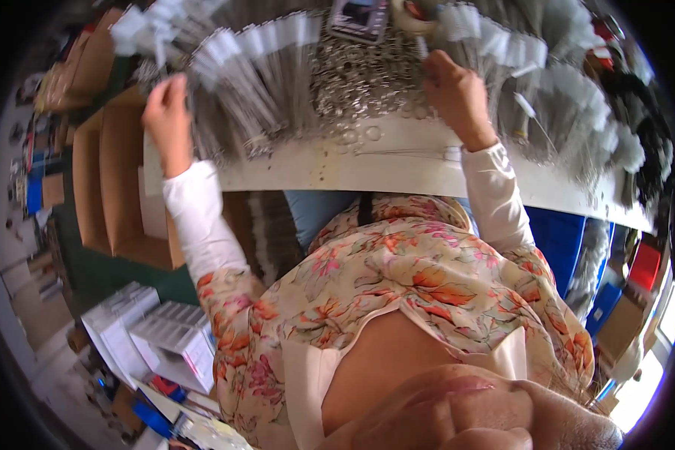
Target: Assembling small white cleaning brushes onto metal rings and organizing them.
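My left hand [168,126] is raised over the table's left end, thumb and fingertips pinched together. Just beyond it lie white-tipped wire brushes [157,37], and what the pinch holds is too blurred to make out. To the right, my right hand [461,97] is closed at the edge of a heap of small metal rings [364,75], its fingertips curled out of sight. Bundles of thin wire brushes with white heads [255,60] fan out between my hands. More brushes [495,45] stack beyond my right hand. A thin wire piece [405,152] lies near the table's front edge.
The white table [300,169] runs across in front of me. A phone-like device [358,19] and a round container [414,16] sit behind the rings. Open cardboard boxes [120,180] stand at left. One loose brush [529,109] lies at right, and a blue bin [555,240] below.
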`<state>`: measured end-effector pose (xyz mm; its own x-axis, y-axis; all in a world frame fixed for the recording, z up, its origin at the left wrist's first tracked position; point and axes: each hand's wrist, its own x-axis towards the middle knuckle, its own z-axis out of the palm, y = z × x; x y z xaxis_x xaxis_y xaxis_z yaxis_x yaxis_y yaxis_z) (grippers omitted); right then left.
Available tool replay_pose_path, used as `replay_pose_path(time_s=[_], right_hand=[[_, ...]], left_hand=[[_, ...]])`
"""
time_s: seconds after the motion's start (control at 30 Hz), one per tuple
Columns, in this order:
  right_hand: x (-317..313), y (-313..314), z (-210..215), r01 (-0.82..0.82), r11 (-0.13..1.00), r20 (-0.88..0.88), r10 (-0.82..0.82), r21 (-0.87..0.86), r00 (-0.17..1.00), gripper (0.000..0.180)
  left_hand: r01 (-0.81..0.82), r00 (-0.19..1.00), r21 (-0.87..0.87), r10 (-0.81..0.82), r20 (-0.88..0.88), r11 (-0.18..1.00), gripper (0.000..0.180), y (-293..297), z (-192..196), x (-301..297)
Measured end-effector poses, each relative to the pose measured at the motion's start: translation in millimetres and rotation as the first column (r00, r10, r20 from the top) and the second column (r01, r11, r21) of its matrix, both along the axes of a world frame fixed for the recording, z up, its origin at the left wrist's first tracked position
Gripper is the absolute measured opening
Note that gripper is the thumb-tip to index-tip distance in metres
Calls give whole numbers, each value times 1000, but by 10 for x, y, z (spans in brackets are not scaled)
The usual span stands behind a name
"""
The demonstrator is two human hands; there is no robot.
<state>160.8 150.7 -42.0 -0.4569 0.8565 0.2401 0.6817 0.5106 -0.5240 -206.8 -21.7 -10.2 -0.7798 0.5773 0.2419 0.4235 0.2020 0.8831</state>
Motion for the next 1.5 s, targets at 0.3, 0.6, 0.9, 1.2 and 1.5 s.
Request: replay_pose_path(time_s=[0.3,0.6,0.9,1.2,1.5], right_hand=[[85,-55,300,-44,991,-398,-9,-124,917,31],[765,67,688,-211,975,-909,23,-71,416,19],[1724,64,376,103,966,251,-164,239,954,25],[1975,282,139,76,966,263,-142,247,954,8],[2300,654,484,422,897,-417,-435,-128,798,23]], left_hand=[[-110,890,-620,-200,-409,777,25,-452,-547,-659],[-163,872,-584,-161,-463,796,19,-539,-508,-524],[-201,831,-575,-173,-529,793,23,-546,-482,-539],[-92,819,-612,-290,-495,785,21,-437,-593,-711],[-117,880,-738,-275,-388,665,21,-494,-475,-902]])
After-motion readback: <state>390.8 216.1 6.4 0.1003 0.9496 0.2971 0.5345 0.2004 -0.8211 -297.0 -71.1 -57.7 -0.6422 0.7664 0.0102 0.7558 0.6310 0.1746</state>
